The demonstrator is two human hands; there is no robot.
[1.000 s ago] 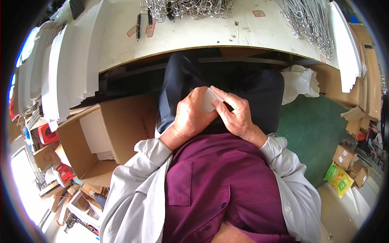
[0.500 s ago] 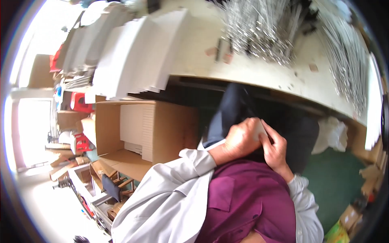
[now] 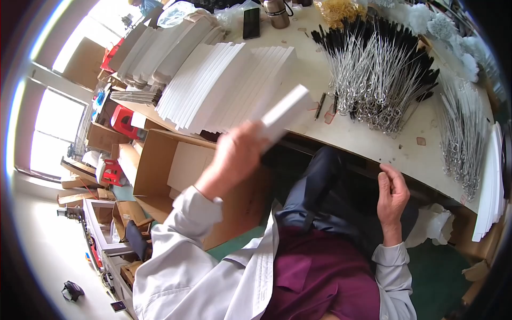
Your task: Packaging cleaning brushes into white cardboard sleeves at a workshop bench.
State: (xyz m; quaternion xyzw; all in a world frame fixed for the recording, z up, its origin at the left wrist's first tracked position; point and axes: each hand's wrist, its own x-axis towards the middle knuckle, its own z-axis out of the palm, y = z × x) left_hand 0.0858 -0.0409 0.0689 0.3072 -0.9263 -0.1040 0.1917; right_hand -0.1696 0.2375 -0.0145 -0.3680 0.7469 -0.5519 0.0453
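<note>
My left hand (image 3: 237, 154) is raised over the table's near edge, closed around a slim white carton (image 3: 288, 109). The carton slants up and to the right, slightly blurred. Behind it, rows of the same kind of long white cartons (image 3: 202, 85) lie side by side on the table (image 3: 298, 69). Lower down, my right hand (image 3: 393, 197) hovers over my lap near the table edge. Its fingers are loosely bent, the thumb is apart from the index finger, and nothing shows in it.
A bundle of thin wire brushes (image 3: 368, 74) with looped ends and black bristles covers the table's right part. More wire pieces (image 3: 463, 144) and white cartons (image 3: 488, 186) lie farther right. An open cardboard box (image 3: 234, 208) stands beside my left knee. A phone (image 3: 251, 23) and metal flask (image 3: 277, 13) sit at the back.
My hands, together over my lap before, are now apart. The left has moved up and left with the white carton; the right has moved to the right. The view has shifted, showing more table.
</note>
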